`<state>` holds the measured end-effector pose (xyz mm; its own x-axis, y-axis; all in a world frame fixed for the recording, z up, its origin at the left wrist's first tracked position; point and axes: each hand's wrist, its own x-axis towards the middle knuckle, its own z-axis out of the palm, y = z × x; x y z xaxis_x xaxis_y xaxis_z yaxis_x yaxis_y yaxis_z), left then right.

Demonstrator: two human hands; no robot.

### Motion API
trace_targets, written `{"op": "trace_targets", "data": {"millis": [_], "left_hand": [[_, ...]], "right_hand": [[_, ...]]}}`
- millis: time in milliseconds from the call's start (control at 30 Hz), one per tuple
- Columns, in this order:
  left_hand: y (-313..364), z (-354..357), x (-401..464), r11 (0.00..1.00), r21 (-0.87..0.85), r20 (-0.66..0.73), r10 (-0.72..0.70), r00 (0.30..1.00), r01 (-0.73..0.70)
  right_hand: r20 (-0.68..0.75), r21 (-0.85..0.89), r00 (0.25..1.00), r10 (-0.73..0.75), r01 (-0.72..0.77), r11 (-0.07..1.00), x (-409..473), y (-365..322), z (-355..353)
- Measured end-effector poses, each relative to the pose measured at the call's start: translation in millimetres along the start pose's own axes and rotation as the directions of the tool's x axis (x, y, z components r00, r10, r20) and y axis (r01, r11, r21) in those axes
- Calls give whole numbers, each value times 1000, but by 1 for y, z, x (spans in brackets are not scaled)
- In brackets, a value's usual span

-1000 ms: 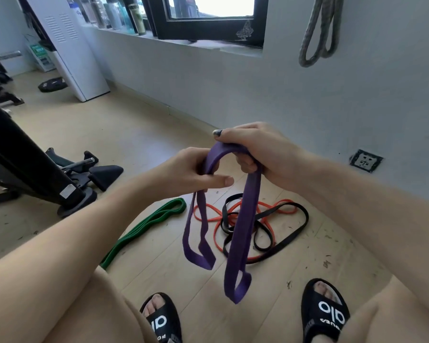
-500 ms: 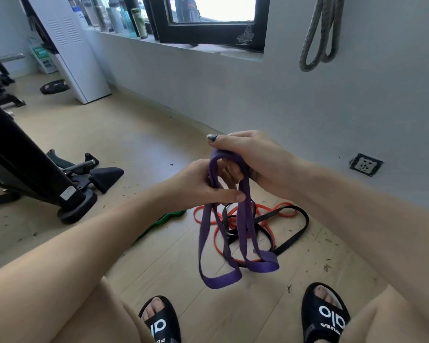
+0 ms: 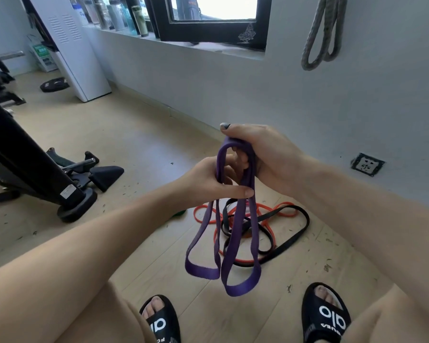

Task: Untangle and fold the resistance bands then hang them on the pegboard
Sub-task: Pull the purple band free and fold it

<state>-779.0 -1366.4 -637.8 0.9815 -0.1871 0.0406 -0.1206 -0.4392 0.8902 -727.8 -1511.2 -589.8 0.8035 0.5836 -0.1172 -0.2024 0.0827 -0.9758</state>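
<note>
Both hands, left (image 3: pixel 208 179) and right (image 3: pixel 260 154), grip the purple band (image 3: pixel 233 233): soft, floppy, best held at the folded top.

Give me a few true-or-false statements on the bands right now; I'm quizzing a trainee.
1. Both hands hold the purple band. True: the left hand and the right hand grip its top.
2. The purple band lies flat on the floor. False: its loops hang in the air.
3. The orange band and the black band lie entangled on the floor. True.
4. The grey band lies beside the slippers. False: it hangs on the wall.
</note>
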Motion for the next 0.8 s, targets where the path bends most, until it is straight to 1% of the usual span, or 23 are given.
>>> {"op": "trace_targets", "data": {"millis": [133, 233, 333, 533, 633, 700, 800], "left_hand": [[-3, 1, 2, 998, -51, 8, -41, 999, 41], [-2, 4, 1, 996, -74, 2, -44, 999, 44], [-3, 5, 3, 996, -72, -14, -47, 999, 45], [-2, 8, 4, 998, 8, -15, -57, 998, 57], [-2, 5, 3, 997, 43, -14, -59, 998, 60], [-2, 2, 3, 997, 35, -22, -66, 998, 67], [-4, -4, 2, 994, 58, -26, -86, 996, 87]], "right_hand": [[-16, 102, 999, 46, -45, 994, 4, -3, -2], [-14, 126, 999, 46, -44, 991, 5, -1, 2], [-28, 122, 999, 36, -32, 992, 6, -1, 3], [-41, 85, 999, 32, -29, 996, 4, -2, 3], [-43, 63, 999, 2, 1, 998, 5, -3, -1], [-50, 43, 999, -21, 23, 999, 5, -4, -4], [-54, 76, 998, -23, 27, 997, 6, -4, -7]]}}
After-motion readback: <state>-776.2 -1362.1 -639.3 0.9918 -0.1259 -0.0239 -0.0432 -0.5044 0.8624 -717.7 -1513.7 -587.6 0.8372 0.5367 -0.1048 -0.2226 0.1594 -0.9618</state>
